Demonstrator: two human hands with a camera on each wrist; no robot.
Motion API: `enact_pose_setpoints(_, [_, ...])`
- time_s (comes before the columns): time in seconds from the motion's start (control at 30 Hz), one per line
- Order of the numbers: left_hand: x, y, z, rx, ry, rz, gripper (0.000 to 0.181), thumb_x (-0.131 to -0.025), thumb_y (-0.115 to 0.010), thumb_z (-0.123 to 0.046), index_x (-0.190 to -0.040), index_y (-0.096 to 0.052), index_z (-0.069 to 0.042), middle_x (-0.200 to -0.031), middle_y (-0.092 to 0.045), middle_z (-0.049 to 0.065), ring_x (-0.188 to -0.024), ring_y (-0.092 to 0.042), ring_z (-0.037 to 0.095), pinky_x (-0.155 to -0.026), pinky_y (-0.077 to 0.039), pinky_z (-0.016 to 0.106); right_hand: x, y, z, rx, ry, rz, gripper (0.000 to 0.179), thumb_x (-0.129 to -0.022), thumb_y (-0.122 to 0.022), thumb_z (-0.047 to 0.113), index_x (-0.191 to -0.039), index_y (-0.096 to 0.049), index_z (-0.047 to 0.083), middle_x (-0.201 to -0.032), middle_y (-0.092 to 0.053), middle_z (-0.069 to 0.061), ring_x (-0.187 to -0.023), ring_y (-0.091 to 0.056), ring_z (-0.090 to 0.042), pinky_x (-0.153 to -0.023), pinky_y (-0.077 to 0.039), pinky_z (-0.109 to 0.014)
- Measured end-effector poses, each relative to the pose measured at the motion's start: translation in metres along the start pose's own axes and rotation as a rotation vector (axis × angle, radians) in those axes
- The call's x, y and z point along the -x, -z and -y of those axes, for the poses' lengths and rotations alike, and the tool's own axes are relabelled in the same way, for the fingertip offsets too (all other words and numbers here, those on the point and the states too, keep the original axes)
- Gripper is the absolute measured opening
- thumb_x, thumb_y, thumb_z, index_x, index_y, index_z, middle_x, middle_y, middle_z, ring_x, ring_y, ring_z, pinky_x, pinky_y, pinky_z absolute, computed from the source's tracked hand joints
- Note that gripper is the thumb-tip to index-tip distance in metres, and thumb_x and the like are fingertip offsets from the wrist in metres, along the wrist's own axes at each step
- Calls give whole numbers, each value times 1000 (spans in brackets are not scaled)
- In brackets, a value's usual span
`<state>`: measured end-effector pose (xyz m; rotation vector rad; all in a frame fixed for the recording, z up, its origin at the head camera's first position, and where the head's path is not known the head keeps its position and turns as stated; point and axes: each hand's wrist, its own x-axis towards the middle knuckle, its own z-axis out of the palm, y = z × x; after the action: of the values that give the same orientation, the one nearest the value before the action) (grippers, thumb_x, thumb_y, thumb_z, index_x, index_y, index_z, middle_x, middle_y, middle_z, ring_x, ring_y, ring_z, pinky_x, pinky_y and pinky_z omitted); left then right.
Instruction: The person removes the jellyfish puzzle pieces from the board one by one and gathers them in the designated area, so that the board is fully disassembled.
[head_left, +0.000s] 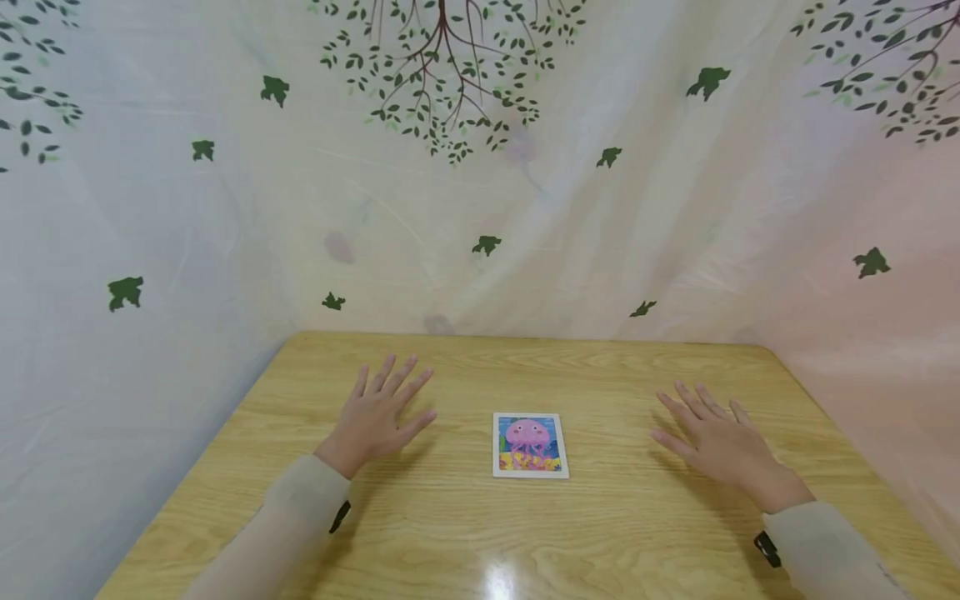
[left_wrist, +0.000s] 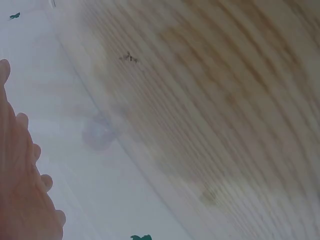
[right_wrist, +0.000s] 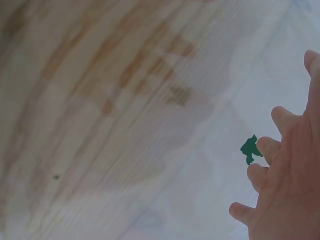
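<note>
A square card [head_left: 530, 446] with a white border lies face up on the wooden table [head_left: 600, 533]; its picture shows a pink jellyfish over a blue and yellow seabed. To its left, my left hand [head_left: 378, 417] is held palm down with fingers spread, apart from the card. My right hand [head_left: 720, 446] is likewise spread on the other side, farther from the card. Both hands hold nothing. Each wrist view shows the fingers of its own hand, the left [left_wrist: 25, 175] and the right [right_wrist: 285, 175], over the table's far edge; the card appears in neither.
A pale curtain [head_left: 420, 275] printed with green leaves and branches hangs behind the table and along both sides. Dark bands [head_left: 767, 550] show at both sleeve cuffs. Light glares on the table's near part.
</note>
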<state>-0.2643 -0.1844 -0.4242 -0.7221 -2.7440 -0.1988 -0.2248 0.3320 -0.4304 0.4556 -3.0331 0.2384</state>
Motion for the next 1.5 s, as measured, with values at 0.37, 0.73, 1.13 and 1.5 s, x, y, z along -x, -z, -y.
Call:
enact_pose_setpoints(0.37, [-3,-8,-5,13,-3,8,71,-99,-46,-61,-157,-37,-21,-163,-28,10,-150,-15,39,-116,-5,66,-5,-4,5,-7,18,-2,79,-99,-46,63,-158,-32,12,-162,-19,-23,-146,-16,-49,-108,-7,-76])
enact_pose_setpoints(0.73, [-13,-15,-24,65,-40,63,73,-100,-45,-60,-159,-33,-19,-164,-22,11,-150,-16,38,-116,-7,65,-12,-7,18,-6,51,-29,77,-99,-47,63,-157,-36,13,-162,-23,-21,-146,-19,-47,-108,-9,-75])
enact_pose_setpoints(1.13, [-30,-23,-62,185,-279,250,66,-104,-49,-43,-158,-31,-8,-161,-28,17,-147,-23,40,-116,-23,59,-19,-10,37,-9,85,-25,74,-98,-50,60,-153,-43,11,-159,-30,-21,-145,-23,-47,-108,-15,-74])
enact_pose_setpoints(1.5, [-37,-30,-104,142,-383,378,61,-104,-48,-46,-157,-38,-17,-160,-34,2,-147,-29,23,-119,-24,41,-22,-9,51,-17,96,-18,71,-99,-50,59,-152,-44,12,-159,-30,-20,-144,-24,-47,-107,-18,-75])
